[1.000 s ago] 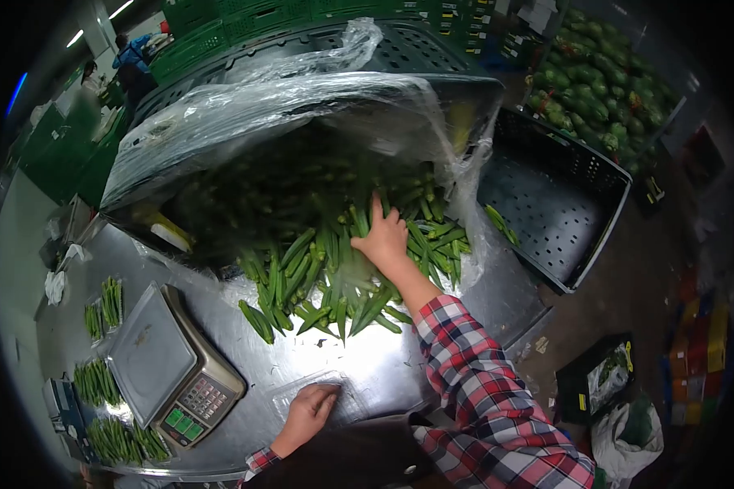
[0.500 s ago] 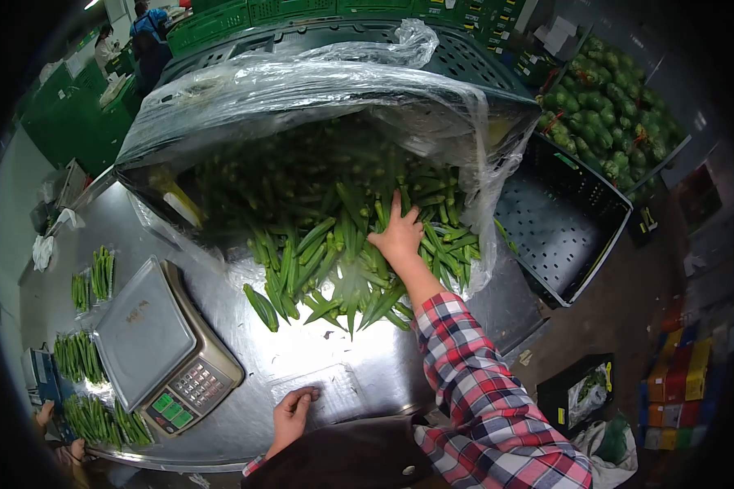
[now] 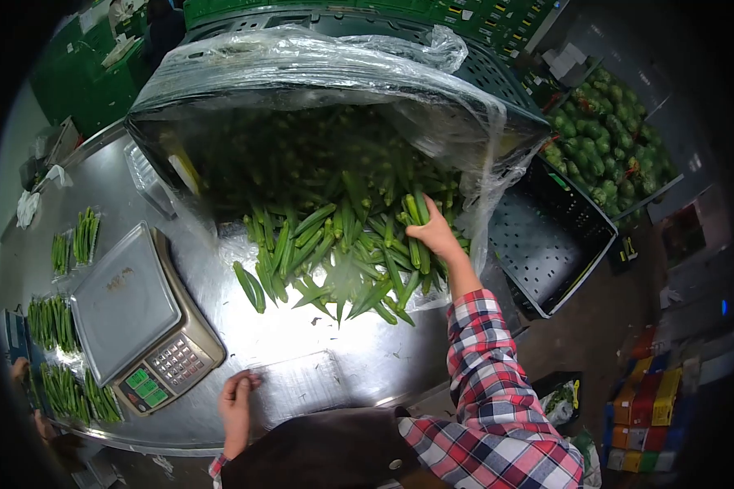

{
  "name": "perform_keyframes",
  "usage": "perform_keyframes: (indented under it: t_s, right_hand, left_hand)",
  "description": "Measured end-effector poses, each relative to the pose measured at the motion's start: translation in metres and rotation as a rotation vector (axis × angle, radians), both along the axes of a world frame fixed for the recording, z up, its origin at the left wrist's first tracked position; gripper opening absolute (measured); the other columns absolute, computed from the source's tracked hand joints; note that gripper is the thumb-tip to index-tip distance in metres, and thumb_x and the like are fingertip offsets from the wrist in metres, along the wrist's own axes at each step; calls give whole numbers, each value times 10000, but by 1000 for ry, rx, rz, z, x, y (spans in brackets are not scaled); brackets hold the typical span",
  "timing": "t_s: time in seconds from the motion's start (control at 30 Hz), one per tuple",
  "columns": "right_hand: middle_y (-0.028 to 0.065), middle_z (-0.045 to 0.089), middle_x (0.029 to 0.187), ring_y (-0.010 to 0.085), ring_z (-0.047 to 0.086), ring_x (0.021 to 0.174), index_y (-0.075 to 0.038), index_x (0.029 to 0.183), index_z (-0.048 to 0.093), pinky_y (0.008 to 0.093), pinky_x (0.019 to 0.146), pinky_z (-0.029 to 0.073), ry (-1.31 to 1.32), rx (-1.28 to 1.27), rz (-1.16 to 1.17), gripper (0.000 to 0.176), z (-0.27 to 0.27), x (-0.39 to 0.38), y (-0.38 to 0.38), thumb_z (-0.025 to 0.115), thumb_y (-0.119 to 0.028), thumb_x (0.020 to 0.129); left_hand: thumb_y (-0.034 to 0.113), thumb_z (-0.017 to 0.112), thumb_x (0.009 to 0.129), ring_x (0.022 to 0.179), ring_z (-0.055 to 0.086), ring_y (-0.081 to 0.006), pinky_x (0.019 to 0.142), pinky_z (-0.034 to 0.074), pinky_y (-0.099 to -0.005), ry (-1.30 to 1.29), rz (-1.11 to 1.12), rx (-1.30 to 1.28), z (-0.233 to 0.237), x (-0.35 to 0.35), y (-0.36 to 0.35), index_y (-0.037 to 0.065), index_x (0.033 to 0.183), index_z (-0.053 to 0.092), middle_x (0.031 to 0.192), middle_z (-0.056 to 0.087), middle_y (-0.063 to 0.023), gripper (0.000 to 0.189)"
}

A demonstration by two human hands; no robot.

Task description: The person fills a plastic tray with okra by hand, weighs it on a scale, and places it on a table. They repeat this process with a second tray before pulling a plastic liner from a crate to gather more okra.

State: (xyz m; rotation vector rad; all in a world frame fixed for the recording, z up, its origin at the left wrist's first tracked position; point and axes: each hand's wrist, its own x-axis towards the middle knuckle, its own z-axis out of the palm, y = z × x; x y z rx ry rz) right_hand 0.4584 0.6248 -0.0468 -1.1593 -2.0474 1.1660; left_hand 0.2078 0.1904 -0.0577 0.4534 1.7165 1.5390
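Note:
A heap of green okra [image 3: 302,244] spills from a crate lined with clear plastic [image 3: 318,61] that lies tipped toward me on the metal table. At the right side of the heap, my right hand [image 3: 439,238] is closed round several okra pods [image 3: 414,213], thumb on top and the other fingers partly hidden. My left hand [image 3: 236,401] is low in front of me with its fingers curled together. Its fingertips are right at the left edge of a clear plastic tray [image 3: 306,381]; what they hold, if anything, I cannot tell.
Left of the heap stands a weighing scale [image 3: 126,301]. Packs of okra [image 3: 53,322] lie beyond it, by another person's hand [image 3: 20,368]. A black crate [image 3: 546,236] sits at the right, with a bin of green produce [image 3: 603,138] behind.
My right hand has gone from spread fingers on the heap to a grip on several okra pods. My left hand has moved left toward the tray's edge. The view has shifted.

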Motion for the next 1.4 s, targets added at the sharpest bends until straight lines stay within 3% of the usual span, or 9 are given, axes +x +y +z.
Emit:
perform_keyframes:
  t_s: [0.17,0.27,0.4,0.53,0.7,0.8,0.97,1.27,1.4]
  right_hand:
    - [166,475,1175,369,583,916,-134,1345,271,414,725,541,754,-804,15,772,37,28,-35,618,-21,665]
    - [188,463,1186,362,582,930,-145,1359,241,409,729,540,888,-1005,248,822,38,16,-66,656,-47,656]
    - [172,457,1214,362,589,907,-146,1359,260,416,720,535,612,-1130,510,833,41,-37,-133,684,-83,644]
    - [113,461,1223,252,526,1037,-106,1336,311,358,860,445,42,-467,1075,774,38,-108,-199,650,-84,641]
    - [146,460,1141,335,500,974,-242,1329,337,388,887,406,-417,-39,1312,826,10,-149,-279,689,-124,591]
    - [151,459,1182,334,486,1033,-252,1328,335,385,915,387,-392,76,1210,823,4,-139,-285,710,-156,602]
    - [154,410,1290,306,399,1195,-93,1308,354,365,989,337,-227,-11,775,689,6,-68,-259,683,-151,705]
    - [210,391,1279,342,389,1197,-22,1291,340,376,995,325,-89,-22,309,558,-50,-31,-343,580,-84,791]
    - [195,512,1122,337,476,1066,24,1105,508,373,920,389,-71,176,214,351,-23,-24,-321,587,-73,777]
  left_hand:
    - [105,466,911,753,581,-147,732,493,-271,-13,195,1,0,-26,-22,-49,1037,545,865,599,-96,214]
    - [109,462,914,738,575,-141,721,497,-272,-5,260,-15,-7,-35,-34,-54,1048,538,855,586,-89,225]
    - [188,477,918,925,548,-132,797,445,-261,120,248,-111,-18,-37,-49,1,1148,528,1055,565,-64,301]
    - [233,424,940,1062,480,-154,919,362,-272,183,259,-20,-28,-27,-47,-5,1183,486,1149,522,-91,346]
    - [254,339,938,1180,411,-238,1004,284,-319,427,56,-96,-16,-18,-45,-6,1244,431,1236,464,-157,412]
    - [181,379,903,1211,388,-297,1021,276,-341,583,-162,-43,-23,-13,-47,0,1252,419,1273,430,-183,395]
    - [310,696,691,1279,267,-341,1048,215,-441,972,-541,-161,-17,-13,-49,64,1303,366,1368,299,-178,738]
    - [444,730,615,1281,207,-415,1034,188,-509,1001,-625,-89,-27,1,-24,67,1330,317,1388,193,-251,908]
    - [557,705,584,1275,201,-441,1015,179,-551,1213,-713,-112,-33,19,-25,101,1349,305,1387,207,-249,976]
